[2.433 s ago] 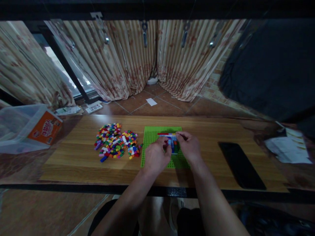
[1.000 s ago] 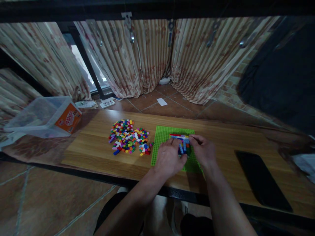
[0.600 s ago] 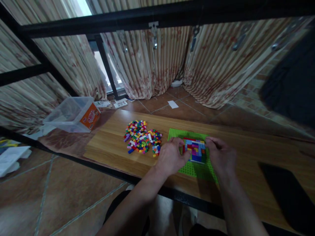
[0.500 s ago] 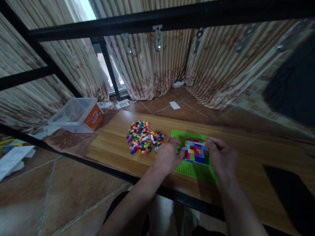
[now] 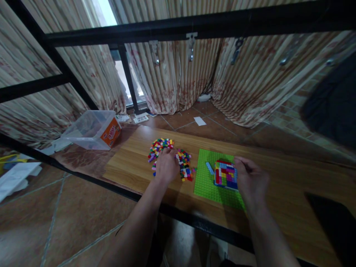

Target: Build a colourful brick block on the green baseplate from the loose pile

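A rectangular build of toy bricks [image 5: 226, 174] in red, blue, yellow and pink rests over a green studded baseplate [image 5: 204, 181] on the wooden table. My right hand [image 5: 251, 178] is closed at the build's right side, with its curled fingers and thumb against that edge. Left of the build, a light blue brick [image 5: 209, 168] lies slanted over the baseplate, touched by neither hand. My left hand [image 5: 167, 167] reaches into the heap of loose toy bricks [image 5: 185, 165], its fingers stretched forward; the fingertips are partly hidden, and I see nothing held in them.
A clear plastic bin [image 5: 89, 129] with an orange label stands left of the wooden table [image 5: 125, 159]. A dark flat object [image 5: 328, 218] lies on the table's right part. A black metal bar [image 5: 194, 222] runs along the near edge. Curtains [image 5: 172, 78] hang beyond.
My left hand has moved left from the build to the loose bricks. The light blue brick it was at now lies on the baseplate. My right hand stays at the build; the view has shifted slightly.
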Demonstrator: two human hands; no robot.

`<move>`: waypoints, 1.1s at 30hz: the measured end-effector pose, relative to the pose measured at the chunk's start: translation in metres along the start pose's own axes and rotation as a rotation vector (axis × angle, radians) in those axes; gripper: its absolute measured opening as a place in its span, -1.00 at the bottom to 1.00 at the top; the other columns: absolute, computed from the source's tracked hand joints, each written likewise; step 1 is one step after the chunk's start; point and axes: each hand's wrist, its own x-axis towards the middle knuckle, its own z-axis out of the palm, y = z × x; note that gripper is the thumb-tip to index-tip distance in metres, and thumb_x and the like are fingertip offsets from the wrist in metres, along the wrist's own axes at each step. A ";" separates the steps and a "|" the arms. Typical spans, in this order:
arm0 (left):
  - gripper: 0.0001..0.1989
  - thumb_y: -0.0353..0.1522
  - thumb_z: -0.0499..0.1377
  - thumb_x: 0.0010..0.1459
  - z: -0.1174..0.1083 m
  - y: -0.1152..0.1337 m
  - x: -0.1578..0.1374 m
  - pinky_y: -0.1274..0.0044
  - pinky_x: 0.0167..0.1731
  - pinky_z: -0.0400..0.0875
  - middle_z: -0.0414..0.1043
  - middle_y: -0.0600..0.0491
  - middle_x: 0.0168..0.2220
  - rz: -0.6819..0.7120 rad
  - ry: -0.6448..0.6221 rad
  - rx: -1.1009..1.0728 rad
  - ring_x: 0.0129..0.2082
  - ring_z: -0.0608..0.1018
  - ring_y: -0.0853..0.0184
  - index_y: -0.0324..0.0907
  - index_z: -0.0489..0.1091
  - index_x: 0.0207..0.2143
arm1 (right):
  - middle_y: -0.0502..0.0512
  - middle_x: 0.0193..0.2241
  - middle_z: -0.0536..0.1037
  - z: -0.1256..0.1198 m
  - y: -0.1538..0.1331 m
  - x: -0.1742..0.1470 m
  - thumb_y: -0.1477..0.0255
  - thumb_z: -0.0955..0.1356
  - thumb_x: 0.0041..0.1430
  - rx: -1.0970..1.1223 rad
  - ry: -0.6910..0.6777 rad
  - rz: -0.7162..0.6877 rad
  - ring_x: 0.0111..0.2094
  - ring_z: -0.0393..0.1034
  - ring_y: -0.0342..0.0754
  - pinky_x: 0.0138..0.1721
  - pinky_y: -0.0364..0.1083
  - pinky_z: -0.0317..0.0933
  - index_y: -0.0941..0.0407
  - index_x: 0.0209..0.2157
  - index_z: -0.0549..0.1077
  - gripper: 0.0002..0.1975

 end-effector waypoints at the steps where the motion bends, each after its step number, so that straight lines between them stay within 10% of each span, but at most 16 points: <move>1: -0.65 -0.50 0.10 0.11 0.002 -0.001 0.000 0.35 0.05 0.35 0.49 -0.11 -0.07 0.032 -0.008 0.018 -0.01 0.47 0.15 -0.20 0.48 -0.05 | 0.17 -0.35 0.64 0.000 0.000 0.000 0.26 0.36 0.05 0.009 0.003 -0.005 -0.29 0.53 0.09 -0.19 0.05 0.36 0.16 -0.35 0.60 -0.72; 20: -0.88 -0.35 0.14 0.12 -0.014 0.005 0.005 0.48 -0.27 0.39 0.55 0.03 -0.37 -0.126 -0.049 -0.224 -0.33 0.56 0.26 -0.17 0.47 -0.37 | 0.11 -0.46 0.61 -0.010 0.001 0.013 0.27 0.38 -0.02 0.125 0.091 0.026 -0.41 0.48 0.01 -0.30 0.00 0.34 0.15 -0.39 0.58 -0.75; 26: -0.84 -0.38 0.10 0.19 0.000 0.046 -0.013 0.55 -0.29 0.43 0.54 0.04 -0.33 0.052 -0.029 -0.777 -0.34 0.56 0.36 -0.20 0.48 -0.26 | 0.11 -0.47 0.60 -0.014 0.002 0.015 0.26 0.34 0.03 0.126 0.060 0.003 -0.41 0.47 -0.02 -0.31 -0.03 0.33 0.15 -0.38 0.58 -0.74; 33: -0.82 -0.49 0.15 0.18 0.019 0.106 -0.037 0.55 -0.21 0.46 0.55 0.07 -0.27 0.169 -0.035 -0.746 -0.27 0.56 0.39 -0.12 0.52 -0.24 | 0.08 -0.47 0.59 -0.017 0.007 0.015 0.28 0.35 0.03 0.151 0.070 0.009 -0.46 0.44 -0.05 -0.35 -0.05 0.31 0.14 -0.39 0.57 -0.76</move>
